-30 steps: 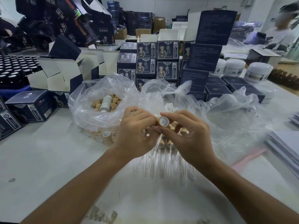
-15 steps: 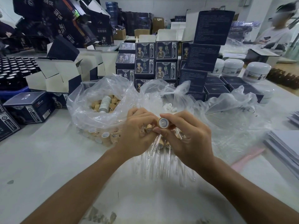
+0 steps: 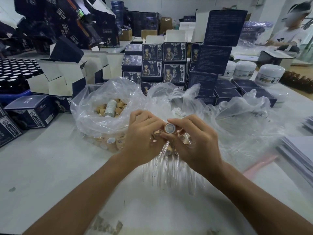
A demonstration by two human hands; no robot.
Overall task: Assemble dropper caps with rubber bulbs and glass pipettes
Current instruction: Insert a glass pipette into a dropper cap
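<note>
A clear plastic bag (image 3: pixel 94 106) sat open on the white counter (image 3: pixel 42 170), holding a heap of tan dropper caps (image 3: pixel 118 106) with a pale cylindrical bottle (image 3: pixel 110 108) lying among them; more caps pressed against the bag's lower wall. Just to its right a second clear bag (image 3: pixel 171 97) held a few small white rubber bulbs (image 3: pixel 177 111), and a third crumpled bag (image 3: pixel 245 116) lay further right, its contents impossible to make out. Behind them stood stacked dark blue cartons (image 3: pixel 174 63), several opened boxes (image 3: pixel 57 77) with white flaps, white jars (image 3: pixel 269 73) to the right, and a tray of dark bottles (image 3: pixel 15 72) at the far left.

In front of the bags, both hands met at the middle of the counter. The right hand (image 3: pixel 196 146) pinched one dropper cap (image 3: pixel 169 128) between thumb and forefinger, its round end facing the camera, while its other fingers curled round further caps and a glass pipette. The left hand (image 3: pixel 144 138) was curled with its fingertips against the same cap's side; whether it actually gripped the cap or something under its palm could not be told. Beneath and just before the hands lay a fan of loose glass pipettes (image 3: pixel 166 172) on the counter, their tips pointing toward the person, with several assembled caps at their upper ends under the fingers.
</note>
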